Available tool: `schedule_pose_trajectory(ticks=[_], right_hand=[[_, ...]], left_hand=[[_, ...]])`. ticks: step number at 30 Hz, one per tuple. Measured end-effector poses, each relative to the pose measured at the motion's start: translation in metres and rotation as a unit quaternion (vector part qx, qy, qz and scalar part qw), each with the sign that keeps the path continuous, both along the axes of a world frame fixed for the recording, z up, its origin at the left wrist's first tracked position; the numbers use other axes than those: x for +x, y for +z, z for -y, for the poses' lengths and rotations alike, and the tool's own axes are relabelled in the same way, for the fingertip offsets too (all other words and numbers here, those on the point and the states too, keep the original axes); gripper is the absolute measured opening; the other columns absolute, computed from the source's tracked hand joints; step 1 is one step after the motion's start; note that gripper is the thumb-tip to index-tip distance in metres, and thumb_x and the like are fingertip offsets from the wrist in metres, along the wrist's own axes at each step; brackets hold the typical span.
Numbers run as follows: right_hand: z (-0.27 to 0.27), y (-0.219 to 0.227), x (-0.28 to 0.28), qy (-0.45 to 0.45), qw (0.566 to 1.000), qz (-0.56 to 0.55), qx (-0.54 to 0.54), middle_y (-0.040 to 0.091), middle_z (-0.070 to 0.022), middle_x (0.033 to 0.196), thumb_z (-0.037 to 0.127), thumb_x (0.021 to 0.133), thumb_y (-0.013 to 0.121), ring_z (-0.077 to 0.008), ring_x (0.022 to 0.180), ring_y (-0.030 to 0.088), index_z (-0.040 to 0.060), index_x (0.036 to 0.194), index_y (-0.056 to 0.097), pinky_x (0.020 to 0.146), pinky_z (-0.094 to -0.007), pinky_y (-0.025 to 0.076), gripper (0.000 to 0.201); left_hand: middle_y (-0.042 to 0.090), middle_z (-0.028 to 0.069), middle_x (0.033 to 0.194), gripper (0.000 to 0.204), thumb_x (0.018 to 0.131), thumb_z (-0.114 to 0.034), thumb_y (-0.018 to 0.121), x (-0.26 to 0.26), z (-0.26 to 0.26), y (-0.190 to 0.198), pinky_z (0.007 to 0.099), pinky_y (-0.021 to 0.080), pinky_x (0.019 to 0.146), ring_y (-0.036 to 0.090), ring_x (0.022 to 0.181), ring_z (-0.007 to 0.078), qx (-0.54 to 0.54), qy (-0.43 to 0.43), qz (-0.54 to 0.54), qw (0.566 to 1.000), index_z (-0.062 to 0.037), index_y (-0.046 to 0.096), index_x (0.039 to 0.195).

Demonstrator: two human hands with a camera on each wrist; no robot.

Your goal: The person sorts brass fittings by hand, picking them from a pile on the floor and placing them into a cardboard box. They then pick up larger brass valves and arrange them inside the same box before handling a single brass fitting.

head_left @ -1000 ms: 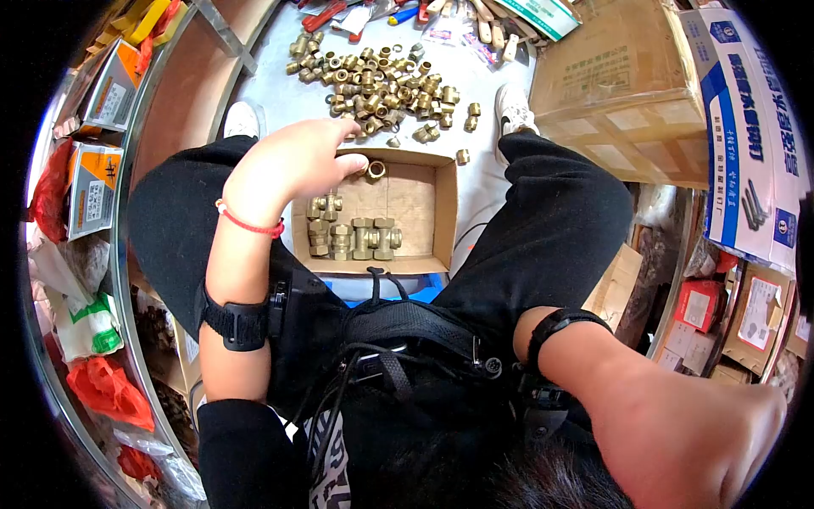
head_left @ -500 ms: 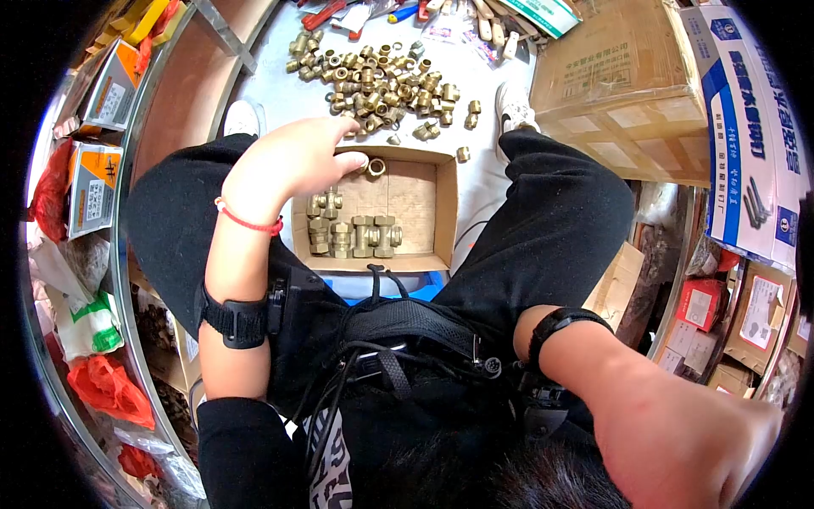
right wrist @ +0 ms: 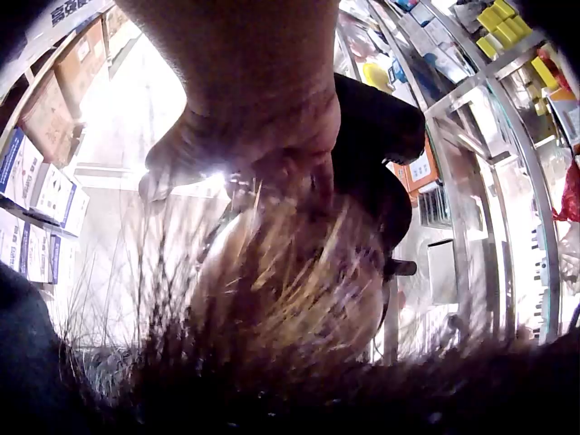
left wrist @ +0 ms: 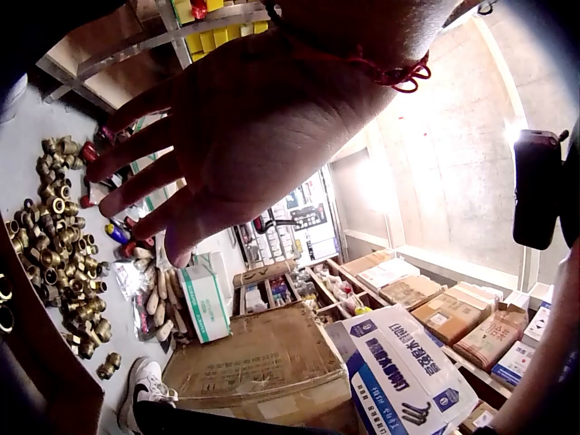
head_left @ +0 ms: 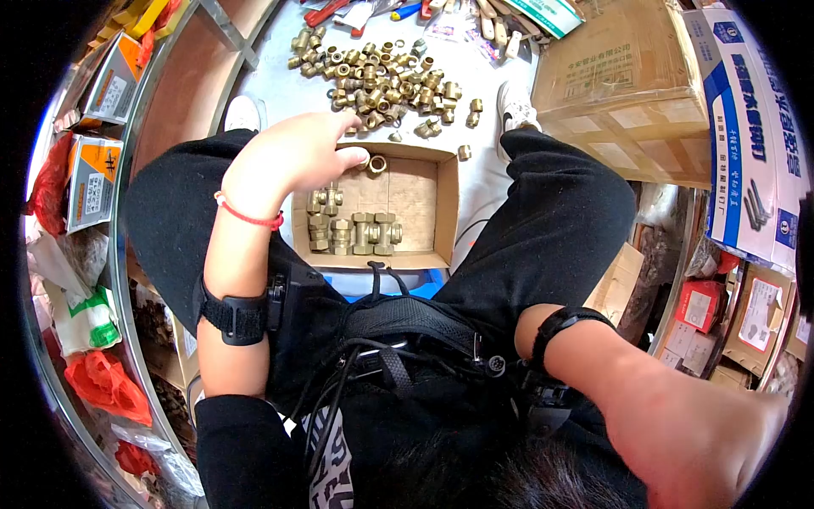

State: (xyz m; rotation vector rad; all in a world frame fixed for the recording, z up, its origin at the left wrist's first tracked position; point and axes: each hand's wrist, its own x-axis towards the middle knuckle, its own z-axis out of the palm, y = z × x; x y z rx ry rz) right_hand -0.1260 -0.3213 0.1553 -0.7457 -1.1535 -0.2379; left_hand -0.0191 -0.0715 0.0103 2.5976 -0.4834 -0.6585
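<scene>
The left hand [head_left: 292,153] hangs over the far-left corner of a shallow cardboard box [head_left: 415,199], palm bare, fingers loosely extended and slightly spread, holding nothing. Its thumb tip appears just beside a smooth, ring-mouthed brass fitting [head_left: 376,175] at the box's far edge; whether they touch I cannot tell. A thin red cord bracelet [head_left: 248,217] circles that wrist. The right hand [head_left: 704,433] is raised beside the person's head, among fine dark hair strands [right wrist: 263,290]; how far its fingers are bent, and whether they hold anything, I cannot tell.

Inside the box, chunky valve-like fittings [head_left: 365,233] with faceted hexagonal ends and a dull brassy sheen are grouped at the near-left corner, along the near edge and left wall. The bare brown base shows toward the right edge.

Beyond the box's far edge, a loose heap of brass fittings [head_left: 381,89], short, cylindrical and hollow, is spread over the smooth pale floor [head_left: 284,93]. Tools with rounded wooden handles [head_left: 500,38] lie farther off. Right of the heap stands a large taped brown carton [head_left: 619,93], next to a glossy blue-and-white printed box [head_left: 746,127].
</scene>
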Motion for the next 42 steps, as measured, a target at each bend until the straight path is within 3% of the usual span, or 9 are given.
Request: schedule_pose_trajectory(ticks=[24,28,31,34,35,36,38,39,42], right_hand=[[-0.006,0.009,0.018,0.068,0.998,-0.01,-0.01,0.046,-0.0061,0.056,0.04,0.079,0.046,-0.021,0.059,0.047,0.008,0.053,0.047,0.065,-0.0357,0.039,0.041],[0.001,0.002,0.06,0.09,0.994,-0.065,0.012,0.047,-0.0064,0.057,0.04,0.079,0.046,-0.0212,0.06,0.047,0.0077,0.053,0.047,0.065,-0.0359,0.039,0.041],[0.001,-0.037,0.135,-0.018,0.983,-0.181,0.023,0.047,-0.0066,0.057,0.04,0.079,0.046,-0.0215,0.061,0.047,0.0075,0.053,0.047,0.066,-0.0361,0.039,0.042],[-0.01,-0.145,0.215,-0.212,0.918,-0.299,-0.155,0.053,-0.0065,0.062,0.029,0.083,0.043,-0.0198,0.055,0.049,0.0067,0.062,0.051,0.057,-0.0339,0.043,0.032],[-0.017,-0.191,0.227,-0.326,0.813,-0.39,-0.285,0.054,-0.0052,0.061,0.03,0.084,0.039,-0.016,0.055,0.05,0.0084,0.067,0.052,0.054,-0.0283,0.042,0.031],[-0.024,-0.221,0.217,-0.337,0.728,-0.418,-0.425,0.054,-0.0036,0.062,0.028,0.084,0.041,-0.0126,0.054,0.049,0.0085,0.071,0.052,0.051,-0.0244,0.04,0.026],[0.0,-0.336,0.215,-0.073,0.661,-0.622,-0.414,0.055,-0.0011,0.067,0.026,0.084,0.046,-0.0096,0.055,0.049,0.0084,0.079,0.053,0.049,-0.0218,0.037,0.02],[0.009,-0.357,0.194,-0.12,0.532,-0.69,-0.475,0.054,0.0005,0.069,0.03,0.083,0.048,-0.0084,0.055,0.048,0.0097,0.085,0.054,0.047,-0.0202,0.036,0.021],[0.037,-0.402,0.188,-0.277,0.46,-0.661,-0.524,0.056,-0.0017,0.075,0.03,0.079,0.055,-0.0076,0.057,0.05,0.0086,0.093,0.052,0.048,-0.0206,0.039,0.026]], left_hand=[[0.054,0.0202,0.101,0.04,0.078,-0.02,0.055,-0.007,0.001,0.011,0.035,0.041,0.082,0.053,0.093,0.0318,-0.005,0.005,0.013,1.0,0.0006,0.047,0.111],[0.054,0.0204,0.101,0.04,0.077,-0.018,0.056,-0.014,-0.002,0.014,0.0348,0.041,0.081,0.052,0.092,0.0323,-0.026,0.008,0.032,0.999,0.001,0.047,0.111],[0.053,0.0205,0.1,0.04,0.076,-0.017,0.056,-0.016,-0.003,0.02,0.035,0.041,0.082,0.052,0.092,0.0325,-0.032,0.011,0.033,0.999,0.0012,0.047,0.11],[0.053,0.0207,0.101,0.04,0.076,-0.018,0.056,-0.02,-0.004,0.023,0.0353,0.04,0.083,0.051,0.094,0.0327,-0.03,0.008,0.06,0.998,0.001,0.047,0.11],[0.053,0.0207,0.101,0.04,0.076,-0.018,0.056,-0.021,-0.005,0.024,0.0354,0.04,0.083,0.051,0.094,0.0327,-0.033,0.006,0.058,0.998,0.001,0.047,0.11],[0.053,0.0207,0.101,0.041,0.076,-0.018,0.056,-0.02,-0.005,0.024,0.0356,0.04,0.083,0.051,0.094,0.0326,-0.038,0.006,0.058,0.998,0.001,0.047,0.11],[0.052,0.0206,0.102,0.043,0.076,-0.021,0.057,-0.018,-0.006,0.025,0.0358,0.04,0.083,0.051,0.094,0.0325,-0.044,0.019,0.05,0.998,0.001,0.046,0.111],[0.053,0.0194,0.1,0.042,0.075,-0.021,0.057,-0.017,-0.008,0.021,0.0363,0.041,0.081,0.052,0.09,0.0324,-0.046,0.018,0.064,0.997,-0.0001,0.047,0.11],[0.055,0.0163,0.091,0.039,0.073,-0.019,0.057,-0.02,-0.014,0.022,0.0371,0.043,0.075,0.053,0.084,0.0316,-0.014,0.063,0.09,0.994,-0.0025,0.049,0.107]])
